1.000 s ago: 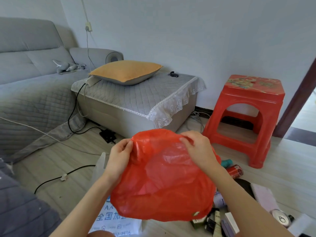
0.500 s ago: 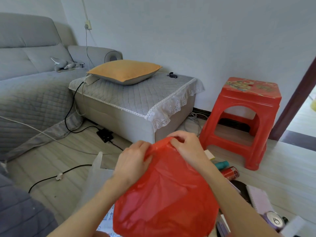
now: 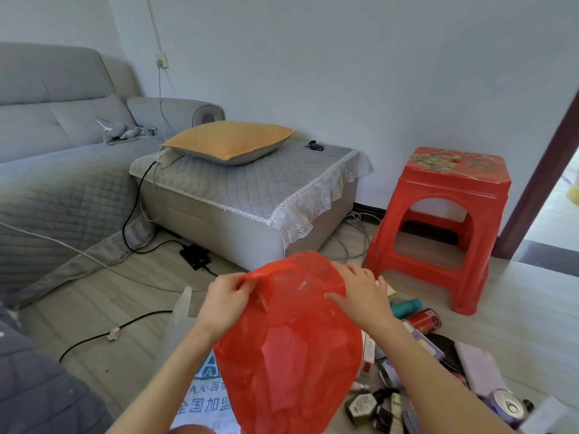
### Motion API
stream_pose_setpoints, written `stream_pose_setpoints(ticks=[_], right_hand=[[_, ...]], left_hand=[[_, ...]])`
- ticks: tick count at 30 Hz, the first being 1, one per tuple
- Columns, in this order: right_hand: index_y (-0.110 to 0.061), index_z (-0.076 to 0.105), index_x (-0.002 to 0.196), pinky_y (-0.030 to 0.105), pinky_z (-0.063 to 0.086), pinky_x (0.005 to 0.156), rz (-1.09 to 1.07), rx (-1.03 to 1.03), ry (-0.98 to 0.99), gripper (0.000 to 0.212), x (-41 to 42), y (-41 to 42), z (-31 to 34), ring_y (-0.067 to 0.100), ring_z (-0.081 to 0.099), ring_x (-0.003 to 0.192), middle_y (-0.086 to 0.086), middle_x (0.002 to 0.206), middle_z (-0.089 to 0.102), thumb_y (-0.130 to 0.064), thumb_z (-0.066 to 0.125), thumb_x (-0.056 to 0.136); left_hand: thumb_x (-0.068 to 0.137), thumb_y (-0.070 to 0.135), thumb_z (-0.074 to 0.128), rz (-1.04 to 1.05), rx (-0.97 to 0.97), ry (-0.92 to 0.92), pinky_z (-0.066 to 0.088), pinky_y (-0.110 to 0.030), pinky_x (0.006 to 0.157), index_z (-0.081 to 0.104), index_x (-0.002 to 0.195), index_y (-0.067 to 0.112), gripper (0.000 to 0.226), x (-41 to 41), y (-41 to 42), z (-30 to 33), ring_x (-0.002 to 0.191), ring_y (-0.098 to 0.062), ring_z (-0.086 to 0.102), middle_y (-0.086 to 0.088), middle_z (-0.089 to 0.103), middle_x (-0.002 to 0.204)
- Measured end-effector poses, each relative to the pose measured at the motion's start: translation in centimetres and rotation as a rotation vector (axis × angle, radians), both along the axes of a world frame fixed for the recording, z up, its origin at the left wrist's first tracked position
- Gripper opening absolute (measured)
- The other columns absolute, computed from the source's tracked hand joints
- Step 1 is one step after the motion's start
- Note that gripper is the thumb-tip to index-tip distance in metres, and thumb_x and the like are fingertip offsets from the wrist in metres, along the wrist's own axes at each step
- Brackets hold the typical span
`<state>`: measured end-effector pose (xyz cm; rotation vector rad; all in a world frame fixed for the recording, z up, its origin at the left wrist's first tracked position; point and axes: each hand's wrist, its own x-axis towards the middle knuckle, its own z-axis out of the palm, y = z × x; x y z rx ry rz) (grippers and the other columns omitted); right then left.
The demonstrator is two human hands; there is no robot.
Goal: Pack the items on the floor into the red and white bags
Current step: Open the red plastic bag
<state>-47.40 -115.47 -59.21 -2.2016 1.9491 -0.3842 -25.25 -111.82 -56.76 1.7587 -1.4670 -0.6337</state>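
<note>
A home living room: grey sofa [image 3: 53,145], cushioned ottoman [image 3: 238,211], red plastic stool [image 3: 438,227].

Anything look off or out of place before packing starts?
Nothing damaged or spilled. The items lie in a loose jumble on the floor right of the red bag, some cans tipped on their sides. Both the left hand and right hand pinch the bag's top, not yet opened.

Bag [image 3: 288,339] lower center, held up between left hand [image 3: 227,303] and right hand [image 3: 360,296]; stool [image 3: 445,220] right; sofa [image 3: 56,151] upper left; cans and bottles [image 3: 423,321] on floor, lower right.
</note>
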Motion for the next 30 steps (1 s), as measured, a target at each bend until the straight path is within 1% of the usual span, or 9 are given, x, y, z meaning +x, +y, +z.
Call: stream_pose_setpoints(ticks=[6,9,12,14,16,18,22,27,30], right_hand=[[-0.015,0.064,0.105,0.035,0.042,0.086,-0.021,-0.163,-0.260,0.021,-0.5,-0.9,-1.0,0.025,0.053,0.104,0.005,0.108,0.057,-0.023,0.059,0.086],[-0.015,0.064,0.084,0.023,0.041,0.068,-0.034,-0.084,-0.533,0.005,-0.9,-1.2,-0.3,0.019,0.054,0.081,0.001,0.085,0.059,-0.016,0.060,0.086],[-0.016,0.060,0.078,0.015,0.041,0.057,-0.040,0.071,-0.861,0.012,-1.7,-1.2,0.9,0.014,0.053,0.067,0.001,0.073,0.059,-0.007,0.059,0.085],[-0.017,0.062,0.076,0.021,0.046,0.061,-0.049,0.147,-1.006,0.015,-2.2,-0.9,1.4,0.015,0.056,0.063,0.003,0.071,0.060,-0.004,0.060,0.085],[-0.018,0.063,0.075,0.031,0.046,0.067,-0.058,0.150,-1.056,0.016,-2.2,-0.7,1.8,0.017,0.057,0.064,0.004,0.071,0.062,-0.004,0.061,0.084],[-0.018,0.062,0.074,0.031,0.044,0.066,-0.040,0.139,-1.063,0.018,-1.8,-0.5,2.2,0.015,0.055,0.061,0.003,0.068,0.061,-0.003,0.061,0.083],[-0.021,0.062,0.071,0.019,0.044,0.060,0.047,0.098,-1.040,0.023,0.0,0.0,3.3,0.001,0.056,0.054,-0.002,0.066,0.061,0.000,0.062,0.081],[-0.016,0.064,0.075,0.013,0.046,0.056,0.145,0.108,-1.060,0.017,1.0,0.5,4.2,-0.003,0.056,0.050,-0.001,0.067,0.063,0.001,0.065,0.080],[-0.006,0.068,0.087,0.010,0.048,0.057,0.188,0.140,-0.995,0.010,0.1,0.5,4.3,-0.004,0.059,0.054,0.000,0.072,0.065,-0.004,0.070,0.078]], left_hand=[[0.086,0.006,0.056,0.091,0.024,0.566,0.047,-0.032,0.067,0.070,0.071,0.007,0.021,1.7,0.6,1.1,0.064,-0.022,0.060,-0.008,0.067,0.063],[0.081,0.006,0.057,0.149,0.063,0.619,0.047,-0.031,0.060,0.070,0.073,0.002,0.016,3.1,0.6,0.7,0.056,-0.022,0.059,-0.009,0.067,0.058],[0.085,0.009,0.058,0.160,0.081,0.522,0.049,-0.034,0.066,0.071,0.076,0.005,0.016,3.6,0.4,-0.2,0.065,-0.026,0.061,-0.012,0.069,0.065],[0.086,0.015,0.060,0.137,-0.010,0.138,0.046,-0.032,0.077,0.070,0.086,0.010,0.011,3.8,-0.1,-0.8,0.077,-0.022,0.061,-0.009,0.070,0.080],[0.084,0.017,0.064,0.069,-0.129,-0.170,0.042,-0.027,0.083,0.063,0.108,0.014,0.025,3.6,-0.3,-1.3,0.087,-0.017,0.058,-0.001,0.064,0.095],[0.080,0.030,0.067,-0.110,-0.231,-0.257,0.041,-0.026,0.089,0.052,0.123,0.016,0.047,2.8,-0.2,-1.4,0.095,-0.015,0.054,0.001,0.058,0.107],[0.076,0.061,0.047,-0.366,-0.385,-0.585,0.046,-0.029,0.086,0.054,0.121,0.023,0.059,-0.2,-0.4,-1.4,0.098,-0.017,0.054,0.003,0.059,0.109],[0.089,0.022,0.054,-0.262,-0.340,-0.309,0.045,-0.021,0.075,0.067,0.094,0.016,0.015,-2.4,-1.2,-1.2,0.081,-0.010,0.061,0.003,0.069,0.087],[0.092,0.007,0.050,-0.219,-0.230,-0.114,0.037,-0.010,0.064,0.060,0.074,0.024,0.027,-1.9,-1.2,-0.9,0.063,0.003,0.054,0.013,0.060,0.066]])
